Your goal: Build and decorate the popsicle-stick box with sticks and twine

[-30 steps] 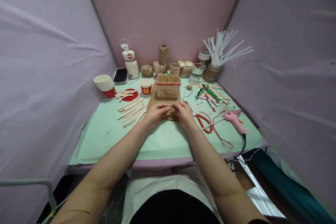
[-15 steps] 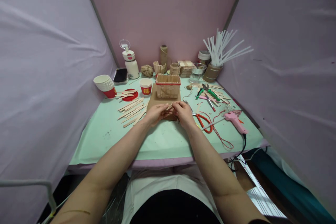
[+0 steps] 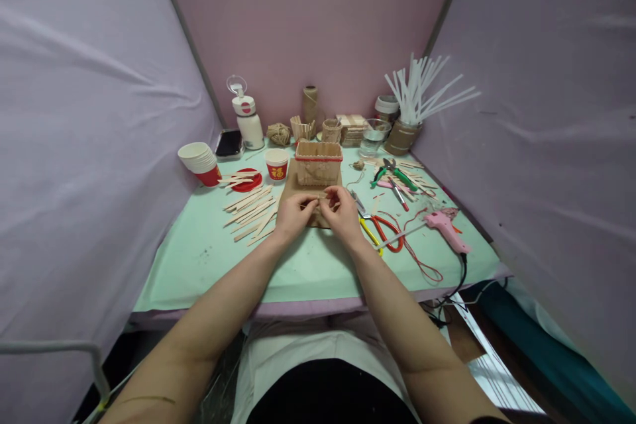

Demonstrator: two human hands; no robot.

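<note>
My left hand (image 3: 297, 215) and my right hand (image 3: 342, 213) meet over the front of a brown board (image 3: 293, 189). Both are closed, with thumbs and fingertips pinched together around something small and pale that I cannot make out; the fingers hide most of it. Just beyond them a box of wooden craft sticks (image 3: 318, 169) with a red band near its rim stands on the board. Red-and-yellow-handled scissors (image 3: 380, 228) lie to the right of my right hand. Loose craft sticks (image 3: 251, 212) are spread to the left of my left hand.
A pink glue gun (image 3: 447, 230) with a cord and a red string (image 3: 422, 268) lie at right, near green-handled pliers (image 3: 397, 175). Paper cups (image 3: 201, 162), a white bottle (image 3: 248, 122), twine (image 3: 279, 134), a water cup (image 3: 372, 140) and white glue sticks (image 3: 415, 93) stand farther back.
My hands have turned and shifted slightly, with the fingertips closer together. My right hand has moved a little left, showing more of the scissors' yellow handle.
</note>
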